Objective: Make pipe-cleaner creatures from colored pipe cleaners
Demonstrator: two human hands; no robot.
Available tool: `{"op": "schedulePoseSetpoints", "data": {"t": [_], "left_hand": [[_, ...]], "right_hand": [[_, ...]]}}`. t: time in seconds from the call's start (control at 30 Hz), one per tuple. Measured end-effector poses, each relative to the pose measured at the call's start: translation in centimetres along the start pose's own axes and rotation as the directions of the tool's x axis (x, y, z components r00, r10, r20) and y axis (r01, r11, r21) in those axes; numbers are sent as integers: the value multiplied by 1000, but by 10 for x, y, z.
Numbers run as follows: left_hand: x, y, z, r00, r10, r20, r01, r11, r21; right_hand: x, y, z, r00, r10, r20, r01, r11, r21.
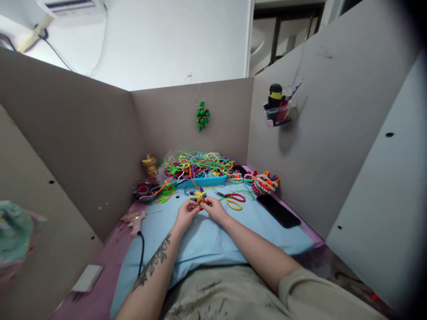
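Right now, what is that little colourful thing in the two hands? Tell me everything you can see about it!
The little colourful craft piece is a small bumpy lump, mostly yellow with bits of blue, purple and red. It looks made from fuzzy bendy stems like those in the tangled pile behind it, though it is too small to be sure. The left hand and right hand pinch it from either side with their fingertips, holding it just above the light blue cloth. Its finer parts are too tiny to make out.

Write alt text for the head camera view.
Both hands, left hand and right hand, pinch a small multicoloured pipe-cleaner figure over a light blue cloth. Behind it lie scissors, a blue tray heaped with pipe cleaners, and a black phone.
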State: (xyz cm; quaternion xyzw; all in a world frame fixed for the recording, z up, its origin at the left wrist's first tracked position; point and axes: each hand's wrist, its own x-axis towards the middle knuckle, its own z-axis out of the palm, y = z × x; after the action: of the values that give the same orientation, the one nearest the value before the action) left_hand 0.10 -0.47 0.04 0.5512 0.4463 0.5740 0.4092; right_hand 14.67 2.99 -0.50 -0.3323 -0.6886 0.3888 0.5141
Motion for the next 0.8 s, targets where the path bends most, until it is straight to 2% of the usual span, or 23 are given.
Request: {"op": "schedulePoseSetpoints", "data": {"t": [0.13,0.47,0.67,0.8], "left_hand": [[-2,5,2,997,43,66,-46,998,45],[-1,-1,6,995,98,10,-99,983,155],[-1,-1,4,995,79,66,-87,988,131],[-2,0,2,995,84,51,-94,966,242]], "right_hand": [[-1,3,0,998,47,41,-47,999,9],[2,9,3,974,213,75,-221,967,128],[4,15,3,989,148,23,-150,979,140],[4,14,3,994,109,-9,-109,992,67]]}}
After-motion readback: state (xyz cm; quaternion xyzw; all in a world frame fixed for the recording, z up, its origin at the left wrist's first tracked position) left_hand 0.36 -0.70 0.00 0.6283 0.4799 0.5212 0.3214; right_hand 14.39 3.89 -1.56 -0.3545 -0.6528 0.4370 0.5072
